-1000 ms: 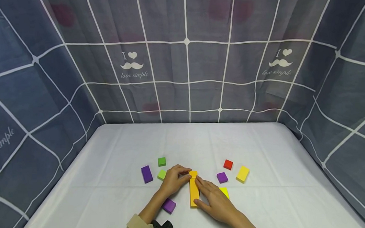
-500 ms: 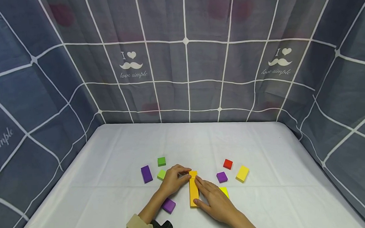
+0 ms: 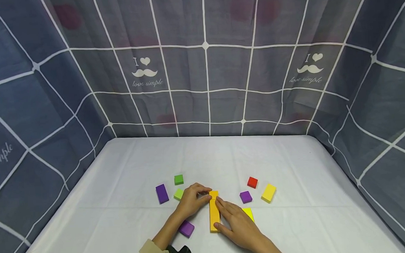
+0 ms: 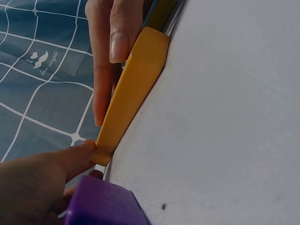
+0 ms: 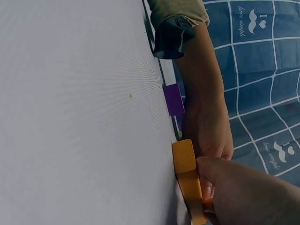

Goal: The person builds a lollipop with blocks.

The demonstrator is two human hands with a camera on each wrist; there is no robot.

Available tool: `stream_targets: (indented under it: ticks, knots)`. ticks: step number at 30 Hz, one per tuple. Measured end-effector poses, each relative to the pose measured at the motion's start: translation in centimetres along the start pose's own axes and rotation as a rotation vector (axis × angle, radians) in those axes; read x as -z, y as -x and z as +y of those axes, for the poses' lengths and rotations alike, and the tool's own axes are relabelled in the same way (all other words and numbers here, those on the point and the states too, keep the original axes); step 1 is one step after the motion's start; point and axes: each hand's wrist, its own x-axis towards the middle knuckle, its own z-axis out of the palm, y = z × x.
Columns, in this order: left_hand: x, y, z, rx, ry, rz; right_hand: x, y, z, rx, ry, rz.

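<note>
A long orange block (image 3: 214,215) lies on the white table, pointing away from me. At its far end, in line with it, sits a small orange block (image 3: 213,194). My left hand (image 3: 192,199) pinches the small block between thumb and fingers from the left. My right hand (image 3: 240,225) rests against the long block from the right, fingers straight along its side and thumb (image 5: 211,165) on its near part. In the left wrist view the two orange blocks (image 4: 133,89) meet end to end. A purple block (image 3: 186,229) lies beside my left forearm.
Left of the hands lie a purple block (image 3: 162,194), a green block (image 3: 179,179) and a lime block (image 3: 178,194). To the right are a red block (image 3: 252,182), a purple block (image 3: 246,197), a yellow block (image 3: 268,193) and a bright yellow block (image 3: 248,213), partly hidden.
Both hands keep their places on the orange blocks. The near end of the long block has shifted very slightly toward me; the other blocks lie as before.
</note>
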Motion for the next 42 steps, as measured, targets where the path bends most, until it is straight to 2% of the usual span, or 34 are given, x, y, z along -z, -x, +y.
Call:
stream_targets:
  ticks: [15,24,31,36,39,42]
  knots:
    - [0.1,0.3,0.0,-0.004,0.018,-0.013,-0.1,0.1,-0.2,0.037,0.046,0.023]
    - [0.3,0.2,0.0,0.003,0.010,-0.012,0.1,-0.2,-0.2,0.029,0.045,-0.024]
    - [0.6,-0.1,0.0,-0.004,0.024,-0.016,0.0,-0.1,-0.1,0.042,0.051,-0.007]
    - [1.9,-0.1,0.7,-0.025,0.031,0.005,-0.1,-0.1,0.0,0.049,0.054,0.006]
    - [3.2,0.3,1.3,-0.044,0.052,0.020,-0.2,0.0,-0.1,0.045,0.046,0.005]
    - [4.9,1.2,1.3,-0.029,0.050,0.034,-0.3,0.0,-0.1,0.038,0.037,-0.003]
